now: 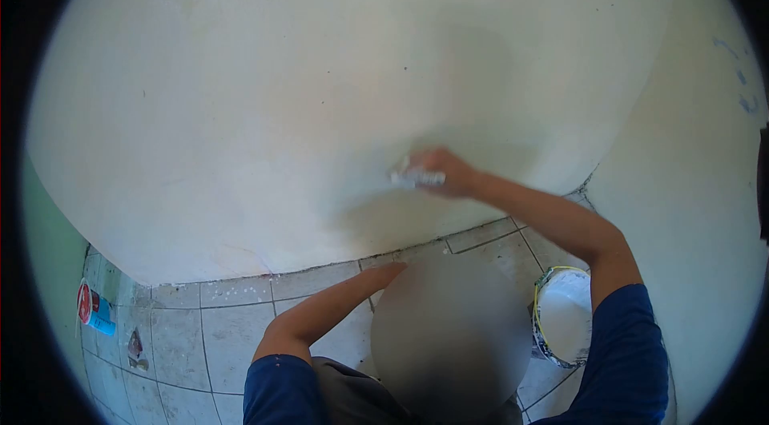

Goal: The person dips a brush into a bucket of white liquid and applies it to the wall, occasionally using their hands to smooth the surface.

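My right hand is closed around a small white-smeared tool, held close to the pale wall. Blur and the fingers hide what kind of tool it is. A shadow of the hand and arm falls on the wall around it. Low down, my left hand is near the foot of the wall, its fingers hidden behind a round blurred patch. To the right of that patch, below my right forearm, stands a bucket holding a white paint-like substance, with a yellow handle along its rim.
Grey floor tiles run along the wall's foot, with white spatters. At the far left are a red and blue container and a small dark piece. Another wall with blue marks meets the first at the right.
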`<state>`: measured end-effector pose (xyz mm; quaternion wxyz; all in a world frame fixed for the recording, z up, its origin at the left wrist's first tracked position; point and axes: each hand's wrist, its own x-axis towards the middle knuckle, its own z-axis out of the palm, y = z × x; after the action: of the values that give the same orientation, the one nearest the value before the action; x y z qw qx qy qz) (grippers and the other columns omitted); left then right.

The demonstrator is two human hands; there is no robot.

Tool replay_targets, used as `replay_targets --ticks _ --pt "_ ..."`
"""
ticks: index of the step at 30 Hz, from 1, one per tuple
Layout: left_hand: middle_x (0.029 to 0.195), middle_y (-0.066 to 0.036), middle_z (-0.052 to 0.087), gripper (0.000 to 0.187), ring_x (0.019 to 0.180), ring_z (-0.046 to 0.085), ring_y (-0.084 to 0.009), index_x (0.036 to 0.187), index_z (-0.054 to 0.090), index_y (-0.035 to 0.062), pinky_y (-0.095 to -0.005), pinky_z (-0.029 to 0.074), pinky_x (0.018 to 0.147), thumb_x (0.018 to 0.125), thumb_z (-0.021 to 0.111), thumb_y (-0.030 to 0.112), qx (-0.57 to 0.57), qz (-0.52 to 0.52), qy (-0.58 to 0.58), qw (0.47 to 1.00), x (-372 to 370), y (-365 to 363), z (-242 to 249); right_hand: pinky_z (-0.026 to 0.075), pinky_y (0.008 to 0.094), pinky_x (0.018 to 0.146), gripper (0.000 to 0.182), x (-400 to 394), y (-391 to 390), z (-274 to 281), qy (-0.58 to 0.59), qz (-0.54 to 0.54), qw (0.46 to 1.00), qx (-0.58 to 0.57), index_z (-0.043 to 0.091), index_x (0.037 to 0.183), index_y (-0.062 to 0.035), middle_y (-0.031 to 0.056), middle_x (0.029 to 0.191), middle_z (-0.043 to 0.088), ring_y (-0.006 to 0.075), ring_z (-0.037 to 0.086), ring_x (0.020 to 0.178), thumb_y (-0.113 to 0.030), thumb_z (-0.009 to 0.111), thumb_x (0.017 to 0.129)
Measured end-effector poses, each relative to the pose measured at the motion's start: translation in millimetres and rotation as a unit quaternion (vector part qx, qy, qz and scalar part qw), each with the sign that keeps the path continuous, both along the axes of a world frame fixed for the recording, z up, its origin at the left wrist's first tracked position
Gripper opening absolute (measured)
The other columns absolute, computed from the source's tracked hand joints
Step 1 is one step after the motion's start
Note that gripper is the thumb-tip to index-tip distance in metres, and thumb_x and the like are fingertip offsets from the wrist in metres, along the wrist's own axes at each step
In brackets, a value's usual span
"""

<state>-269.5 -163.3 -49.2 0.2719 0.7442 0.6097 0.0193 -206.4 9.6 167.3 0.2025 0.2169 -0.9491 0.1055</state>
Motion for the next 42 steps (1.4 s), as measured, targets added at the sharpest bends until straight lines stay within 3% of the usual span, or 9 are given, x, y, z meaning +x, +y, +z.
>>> replay_targets --ticks 5,8,13,17,20,27,31,38,42 --pt "0.097 -0.021 0.058 0.031 0.093 0.056 -0.0372 0.102 0.053 0.0048 -0.046 0.044 0.079 0.084 0.051 0.03 -0.009 0.015 -0.002 1.0 -12 1 -13 0.05 0.0358 0.076 0.028 -7 -17 207 0.274 0.003 0.961 0.02 0.065 0.097 -0.0112 0.0077 0.092 0.065 0.0265 0.062 0.078 -0.002 0.065 0.071" --pt "0.099 -0.02 0.058 0.032 0.095 0.056 -0.0364 0.103 0.053 0.0052 -0.0453 0.045 0.08 0.083 0.051 0.03 -0.003 0.03 0.005 1.0 -15 -1 -23 0.051 0.0366 0.074 0.027 -7 -33 222 0.391 -0.005 0.913 0.119 0.065 0.096 -0.0093 0.0101 0.091 0.065 0.0275 0.061 0.076 -0.002 0.064 0.07" --pt "0.103 -0.018 0.058 0.034 0.098 0.056 -0.0344 0.105 0.054 0.0056 -0.0446 0.044 0.082 0.082 0.052 0.031 -0.032 0.046 0.054 0.997 -18 -6 -25 0.047 0.0403 0.081 0.032 -39 -33 34 0.223 0.0 0.967 0.126 0.06 0.104 -0.0132 0.0134 0.105 0.057 0.0287 0.057 0.094 -0.007 0.053 0.073" --pt "0.102 -0.017 0.059 0.036 0.099 0.056 -0.0336 0.105 0.054 0.0054 -0.0442 0.045 0.082 0.082 0.053 0.032 -0.036 0.044 0.077 0.995 -18 -17 -18 0.046 0.0404 0.076 0.024 -22 -57 -91 -0.202 -0.03 0.971 0.123 0.062 0.1 -0.0135 0.0118 0.095 0.06 0.0298 0.058 0.087 -0.014 0.054 0.076" --pt "0.102 -0.017 0.059 0.036 0.098 0.056 -0.0339 0.105 0.054 0.0054 -0.0442 0.045 0.082 0.081 0.054 0.033 -0.043 0.048 0.065 0.996 -21 -20 -18 0.046 0.0402 0.073 0.021 -44 -38 -85 -0.042 0.045 0.998 -0.033 0.063 0.097 -0.011 0.0114 0.092 0.061 0.03 0.058 0.083 -0.017 0.056 0.078" --pt "0.1 -0.018 0.06 0.036 0.096 0.056 -0.0347 0.104 0.055 0.0047 -0.0444 0.045 0.082 0.081 0.055 0.032 -0.067 0.057 0.043 0.995 -24 -22 -30 0.05 0.0326 0.062 0.023 -8 -49 187 0.428 -0.05 0.901 0.052 0.065 0.099 -0.0125 0.0111 0.085 0.062 0.0273 0.06 0.072 -0.009 0.059 0.076" --pt "0.099 -0.019 0.06 0.036 0.096 0.056 -0.0347 0.104 0.055 0.0041 -0.0445 0.045 0.081 0.08 0.055 0.031 -0.068 0.05 0.046 0.995 -26 -17 -44 0.05 0.034 0.075 0.03 -23 -44 130 0.374 -0.112 0.919 0.06 0.064 0.1 -0.0141 0.0107 0.096 0.062 0.0268 0.06 0.088 -0.006 0.058 0.073" --pt "0.108 -0.019 0.056 0.043 0.103 0.052 -0.0352 0.114 0.05 0.006 -0.0444 0.042 0.086 0.083 0.053 0.035 -0.131 0.046 0.063 0.988 -13 -31 -26 0.048 0.0373 0.083 0.037 -17 -61 -196 -0.084 -0.089 0.991 0.061 0.061 0.104 -0.0146 0.0111 0.11 0.056 0.0286 0.055 0.102 -0.002 0.055 0.07" --pt "0.11 -0.018 0.055 0.042 0.105 0.052 -0.0344 0.116 0.049 0.006 -0.044 0.042 0.087 0.084 0.052 0.034 -0.133 0.045 0.073 0.987 -16 -52 -38 0.049 0.0364 0.075 0.035 -25 -40 -190 -0.029 -0.019 0.999 -0.021 0.062 0.101 -0.0134 0.0112 0.106 0.058 0.0296 0.058 0.093 -0.002 0.058 0.068"
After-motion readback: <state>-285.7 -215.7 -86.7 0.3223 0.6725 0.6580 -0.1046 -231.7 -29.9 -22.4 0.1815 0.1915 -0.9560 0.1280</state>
